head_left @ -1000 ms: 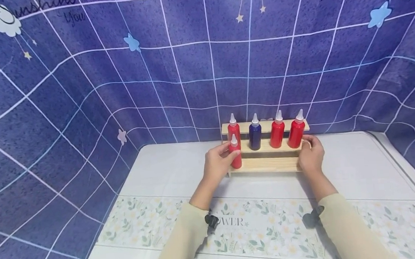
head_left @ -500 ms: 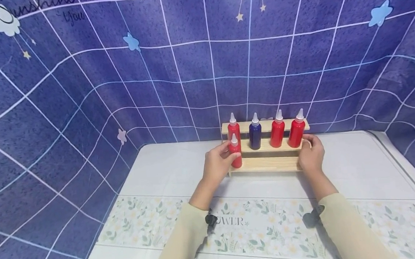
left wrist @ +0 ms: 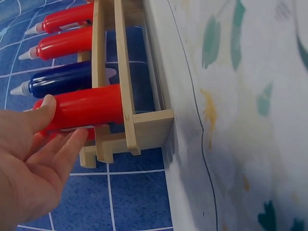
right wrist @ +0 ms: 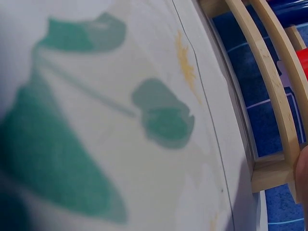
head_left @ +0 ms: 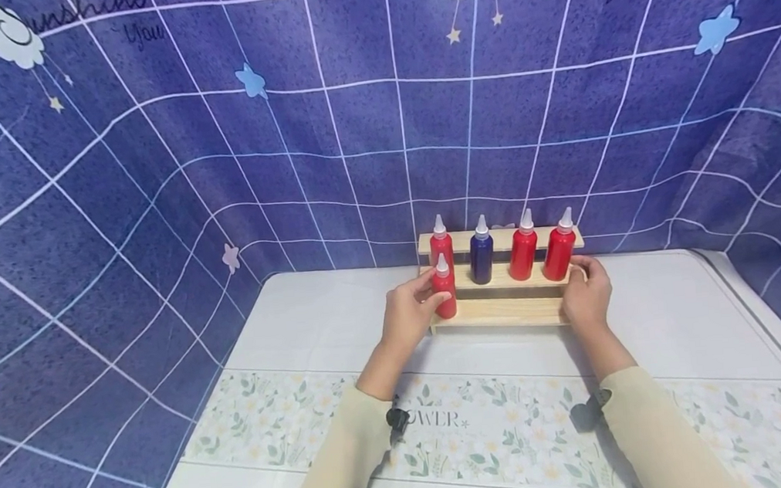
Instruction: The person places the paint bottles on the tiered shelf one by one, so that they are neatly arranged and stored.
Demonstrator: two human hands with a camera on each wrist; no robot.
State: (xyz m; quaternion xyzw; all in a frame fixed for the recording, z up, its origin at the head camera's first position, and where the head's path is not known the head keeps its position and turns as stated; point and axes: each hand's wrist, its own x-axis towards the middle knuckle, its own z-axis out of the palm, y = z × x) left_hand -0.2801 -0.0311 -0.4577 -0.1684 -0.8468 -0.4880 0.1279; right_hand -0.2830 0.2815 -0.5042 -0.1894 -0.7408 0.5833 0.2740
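Note:
In the head view, my left hand (head_left: 405,316) holds a red squeeze bottle (head_left: 446,283) with a white pointed cap, upright at the left end of the lower step of a wooden rack (head_left: 508,311). Thumb and fingers lie on opposite sides of that bottle in the left wrist view, near its capped end. My right hand (head_left: 587,296) grips the rack's right end; only a sliver of it shows in the right wrist view. On the step above stand a dark blue bottle (head_left: 481,259) and two red bottles, with another red bottle (head_left: 441,247) partly hidden behind the held one.
The rack stands on a white table (head_left: 327,311) near its far edge, with a flower-printed band (head_left: 518,426) across the cover. Behind hangs a blue curtain (head_left: 366,122) with white grid lines. Dark wrist cameras sit at both sleeve cuffs.

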